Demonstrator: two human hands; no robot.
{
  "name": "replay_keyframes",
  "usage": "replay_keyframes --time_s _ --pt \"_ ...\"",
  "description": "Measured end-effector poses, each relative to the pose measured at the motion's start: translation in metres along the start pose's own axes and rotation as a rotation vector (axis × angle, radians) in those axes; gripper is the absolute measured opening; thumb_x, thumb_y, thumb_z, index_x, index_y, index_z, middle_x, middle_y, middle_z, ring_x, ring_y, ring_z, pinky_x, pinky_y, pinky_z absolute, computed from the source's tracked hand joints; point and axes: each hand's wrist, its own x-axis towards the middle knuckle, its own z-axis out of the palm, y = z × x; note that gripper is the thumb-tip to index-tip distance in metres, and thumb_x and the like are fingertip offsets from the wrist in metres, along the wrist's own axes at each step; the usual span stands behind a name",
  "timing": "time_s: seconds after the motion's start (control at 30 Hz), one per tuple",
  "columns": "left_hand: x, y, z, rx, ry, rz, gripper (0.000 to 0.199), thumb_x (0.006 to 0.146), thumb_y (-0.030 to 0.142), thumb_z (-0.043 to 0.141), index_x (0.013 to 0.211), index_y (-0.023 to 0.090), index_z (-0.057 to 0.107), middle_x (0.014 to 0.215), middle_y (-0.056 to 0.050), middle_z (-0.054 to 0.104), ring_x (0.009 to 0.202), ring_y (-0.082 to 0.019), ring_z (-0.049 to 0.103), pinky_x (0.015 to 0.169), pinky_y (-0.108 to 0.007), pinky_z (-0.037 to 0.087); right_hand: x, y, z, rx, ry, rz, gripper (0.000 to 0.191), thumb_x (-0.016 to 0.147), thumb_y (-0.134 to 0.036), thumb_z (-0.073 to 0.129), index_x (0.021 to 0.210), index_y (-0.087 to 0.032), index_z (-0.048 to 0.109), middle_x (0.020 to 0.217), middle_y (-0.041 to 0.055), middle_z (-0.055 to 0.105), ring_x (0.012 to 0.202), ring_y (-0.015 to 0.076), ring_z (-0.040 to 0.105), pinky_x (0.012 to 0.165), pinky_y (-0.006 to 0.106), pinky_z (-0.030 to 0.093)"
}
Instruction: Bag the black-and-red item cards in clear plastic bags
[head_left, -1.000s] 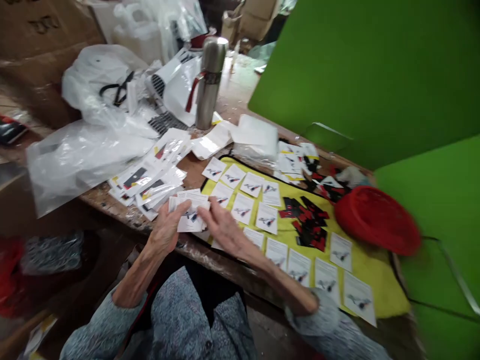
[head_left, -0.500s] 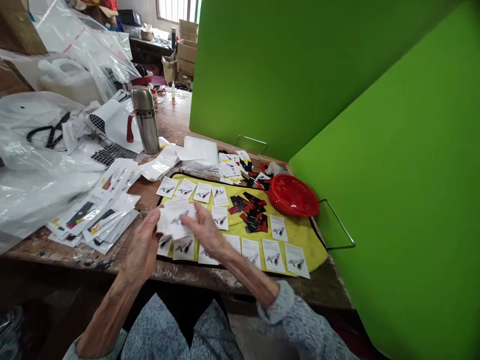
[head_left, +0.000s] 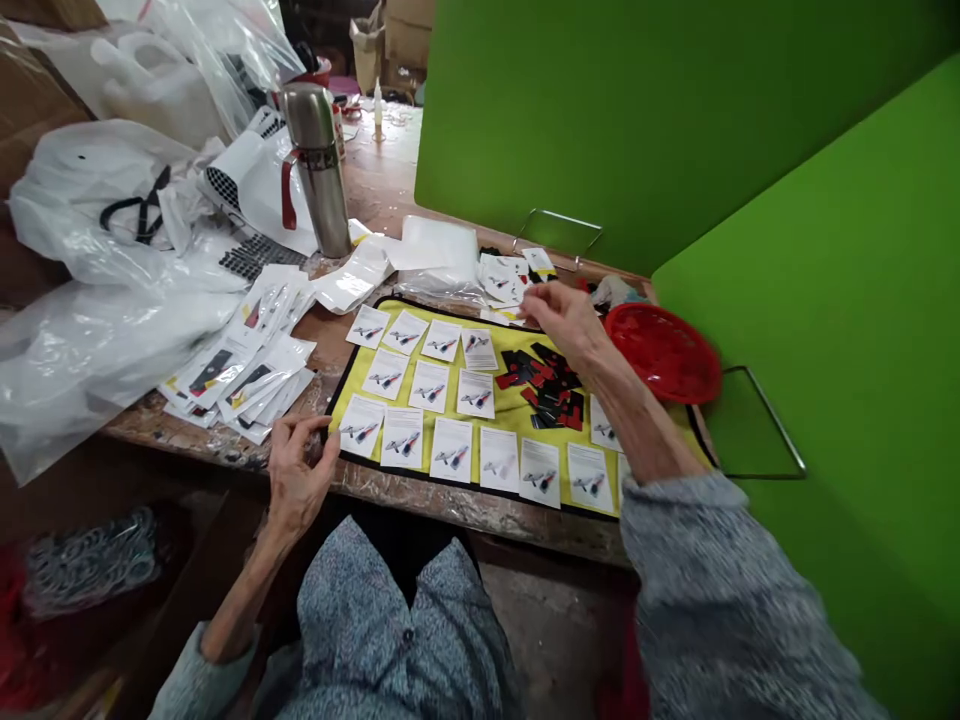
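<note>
White printed cards lie in rows on a yellow cloth with a black edge. My left hand is at the cloth's front left corner, fingers curved and apart, holding nothing, close to the leftmost card. My right hand reaches over the back of the cloth, thumb and fingertips pinched beside a small pile of cards; what is between the fingertips is too small to make out. A heap of black and red pieces lies on the cloth below my right hand.
A red basket stands at the cloth's right, by green panels with wire feet. Packaged items, plastic bags and a steel thermos are on the left. A clear bag of white sheets lies behind.
The cards held between both hands are out of them. My right hand has moved right and back to the small pile; my left hand has opened and lowered. The view has shifted.
</note>
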Motion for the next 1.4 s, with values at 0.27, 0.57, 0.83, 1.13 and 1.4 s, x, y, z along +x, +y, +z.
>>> replay_keyframes --time_s 0.27,0.57,0.83,1.13,1.4 --pt "-0.004 -0.014 0.004 0.09 0.029 0.113 0.026 0.086 0.037 0.058 0.097 0.017 0.068 0.098 -0.008 0.054 0.1 -0.023 0.055 0.089 -0.037 0.048 -0.148 0.007 0.038 -0.091 -0.073 -0.303 0.02 0.092 -0.023 0.047 0.101 -0.018 0.064 0.1 0.0114 0.069 0.095 0.0246 0.064 0.085 0.041 0.052" --pt "-0.001 -0.02 0.007 0.124 0.06 0.129 0.029 0.086 0.041 0.057 0.094 0.015 0.069 0.096 -0.01 0.057 0.095 -0.024 0.056 0.081 -0.038 0.051 -0.144 0.064 0.008 -0.546 0.084 -0.008 0.026 0.094 -0.032 0.049 0.108 -0.016 0.062 0.105 0.0146 0.066 0.101 0.0313 0.057 0.088 0.047 0.045" --pt "-0.001 0.004 -0.006 0.084 0.102 0.1 0.026 0.085 0.039 0.055 0.091 0.017 0.067 0.093 -0.008 0.06 0.087 -0.021 0.058 0.08 -0.037 0.051 -0.132 0.065 0.01 -0.688 -0.013 0.016 0.031 0.094 -0.031 0.051 0.117 -0.013 0.06 0.112 0.0155 0.061 0.104 0.0273 0.055 0.087 0.037 0.045" --pt "0.047 0.122 0.047 -0.116 -0.62 0.372 0.018 0.086 0.031 0.052 0.082 0.018 0.064 0.08 -0.003 0.065 0.072 -0.015 0.06 0.072 -0.029 0.049 -0.096 0.095 -0.015 -0.733 -0.131 -0.099 0.033 0.09 -0.01 0.044 0.117 -0.013 0.063 0.119 0.0152 0.062 0.108 0.0292 0.05 0.092 0.04 0.039" --pt "0.063 0.212 0.068 -0.368 -0.816 0.309 0.021 0.084 0.034 0.056 0.088 0.016 0.067 0.081 -0.002 0.069 0.073 -0.015 0.062 0.069 -0.028 0.052 -0.104 0.086 -0.027 -0.725 -0.029 -0.093 0.031 0.095 -0.008 0.036 0.105 -0.014 0.064 0.106 0.013 0.066 0.1 0.024 0.055 0.09 0.033 0.04"
